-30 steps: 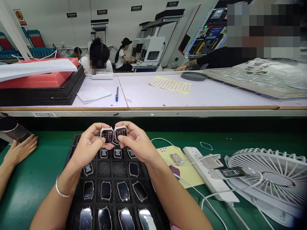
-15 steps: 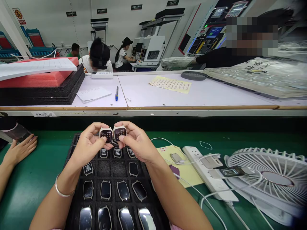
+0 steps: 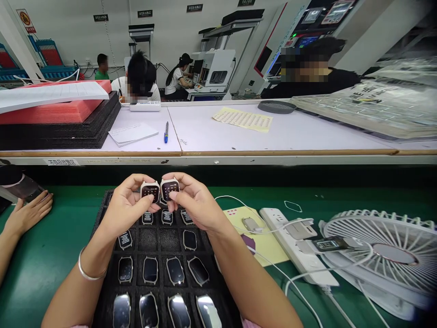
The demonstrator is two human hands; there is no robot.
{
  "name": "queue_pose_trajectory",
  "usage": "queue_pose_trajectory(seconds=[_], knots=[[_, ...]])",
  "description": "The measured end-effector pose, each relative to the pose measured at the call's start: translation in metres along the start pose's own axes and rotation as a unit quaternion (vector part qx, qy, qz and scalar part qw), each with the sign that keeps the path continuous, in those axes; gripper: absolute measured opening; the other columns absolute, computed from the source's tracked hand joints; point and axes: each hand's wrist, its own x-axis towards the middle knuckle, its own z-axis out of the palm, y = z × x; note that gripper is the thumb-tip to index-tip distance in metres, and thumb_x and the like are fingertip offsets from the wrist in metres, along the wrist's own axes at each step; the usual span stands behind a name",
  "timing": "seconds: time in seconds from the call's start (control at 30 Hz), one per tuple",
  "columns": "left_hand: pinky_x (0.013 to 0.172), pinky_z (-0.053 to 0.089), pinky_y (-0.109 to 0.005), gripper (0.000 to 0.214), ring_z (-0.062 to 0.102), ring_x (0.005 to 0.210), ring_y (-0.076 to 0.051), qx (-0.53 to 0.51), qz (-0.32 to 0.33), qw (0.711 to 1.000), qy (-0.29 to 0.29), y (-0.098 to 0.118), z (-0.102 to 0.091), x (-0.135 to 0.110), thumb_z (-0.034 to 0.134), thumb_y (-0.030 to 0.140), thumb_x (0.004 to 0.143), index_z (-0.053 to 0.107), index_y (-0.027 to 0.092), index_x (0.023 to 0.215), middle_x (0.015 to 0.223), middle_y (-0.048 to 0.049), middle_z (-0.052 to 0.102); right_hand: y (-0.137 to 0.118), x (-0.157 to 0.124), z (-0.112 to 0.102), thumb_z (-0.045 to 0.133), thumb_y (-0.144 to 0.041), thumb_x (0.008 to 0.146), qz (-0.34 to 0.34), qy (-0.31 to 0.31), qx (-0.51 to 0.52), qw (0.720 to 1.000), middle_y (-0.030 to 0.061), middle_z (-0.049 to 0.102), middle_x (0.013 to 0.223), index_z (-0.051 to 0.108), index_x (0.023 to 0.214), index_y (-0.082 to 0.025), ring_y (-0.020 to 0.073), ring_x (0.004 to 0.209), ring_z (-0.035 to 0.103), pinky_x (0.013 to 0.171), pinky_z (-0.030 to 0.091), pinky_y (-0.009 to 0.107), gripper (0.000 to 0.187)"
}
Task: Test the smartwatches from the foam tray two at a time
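My left hand (image 3: 124,207) pinches a small white smartwatch body (image 3: 150,192) with a lit dark screen. My right hand (image 3: 194,202) grips a second watch body (image 3: 170,188) right beside the first, their edges nearly touching. Both are held above the far end of a black foam tray (image 3: 102,217) that lies on the green bench mat. The tray's pockets hold several more watch bodies (image 3: 175,271), and two pockets in the middle row are vacant. A silver bangle sits on my left wrist.
Another person's hand (image 3: 29,212) rests on the mat at far left. Right of the tray lie a yellow sheet (image 3: 269,248), a white power strip (image 3: 295,253) with cables, and a white fan (image 3: 382,255). A raised shelf (image 3: 266,155) carries foam trays, a notepad and a pen.
My hands and the two watches have hardly shifted, only edging slightly up. The person behind the shelf at the right has moved to the left.
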Motion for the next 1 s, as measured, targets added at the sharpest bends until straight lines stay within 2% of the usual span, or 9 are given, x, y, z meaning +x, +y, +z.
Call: queue_pose_trajectory(seconds=[0.13, 0.3, 0.5, 0.87, 1.0], knots=[[0.062, 0.066, -0.019, 0.021, 0.075, 0.061, -0.011, 0.009, -0.008, 1.000, 0.009, 0.0005, 0.0013, 0.0003, 0.075, 0.021, 0.083, 0.062, 0.017, 0.100, 0.090, 0.0023, 0.065, -0.0004, 0.0000, 0.0010, 0.070, -0.021, 0.083, 0.005, -0.004, -0.005, 1.000, -0.0008, 0.063, 0.090, 0.064, 0.113, -0.021, 0.0081, 0.058, 0.060, 0.054, 0.051, 0.025, 0.030], [0.068, 0.068, -0.023, 0.031, 0.076, 0.068, -0.012, -0.008, -0.001, 1.000, 0.002, 0.0011, -0.0003, 0.0005, 0.074, 0.014, 0.077, 0.063, 0.017, 0.106, 0.101, -0.0003, 0.067, -0.0029, -0.0002, 0.0010, 0.068, -0.014, 0.078, -0.006, -0.008, 0.006, 1.000, -0.0017, 0.063, 0.089, 0.063, 0.113, -0.021, 0.0075, 0.059, 0.061, 0.056, 0.051, 0.024, 0.036], [0.073, 0.069, -0.027, 0.030, 0.078, 0.073, -0.015, -0.015, -0.005, 1.000, -0.012, 0.0004, -0.0009, -0.0001, 0.066, 0.014, 0.082, 0.065, 0.017, 0.111, 0.105, -0.0029, 0.068, -0.0053, -0.0007, 0.0031, 0.075, -0.016, 0.074, 0.003, 0.024, 0.009, 1.000, -0.0007, 0.062, 0.092, 0.063, 0.109, -0.022, 0.0078, 0.060, 0.055, 0.055, 0.051, 0.024, 0.037], [0.072, 0.069, -0.027, 0.029, 0.078, 0.074, -0.015, -0.008, -0.015, 1.000, -0.015, 0.0005, 0.0013, -0.0001, 0.070, 0.019, 0.084, 0.062, 0.017, 0.112, 0.108, -0.0042, 0.067, -0.0044, 0.0002, 0.0054, 0.076, -0.018, 0.074, 0.009, 0.040, 0.000, 0.999, -0.0004, 0.059, 0.091, 0.063, 0.106, -0.022, 0.0095, 0.067, 0.051, 0.051, 0.047, 0.019, 0.035], [0.071, 0.069, -0.025, 0.030, 0.078, 0.072, -0.014, -0.017, -0.001, 1.000, -0.023, 0.0007, 0.0004, -0.0007, 0.071, 0.017, 0.083, 0.062, 0.017, 0.112, 0.108, -0.0039, 0.066, -0.0050, -0.0007, 0.0037, 0.073, -0.016, 0.074, 0.003, 0.022, 0.000, 1.000, -0.0008, 0.060, 0.091, 0.063, 0.109, -0.022, 0.0086, 0.064, 0.052, 0.054, 0.049, 0.022, 0.036]])
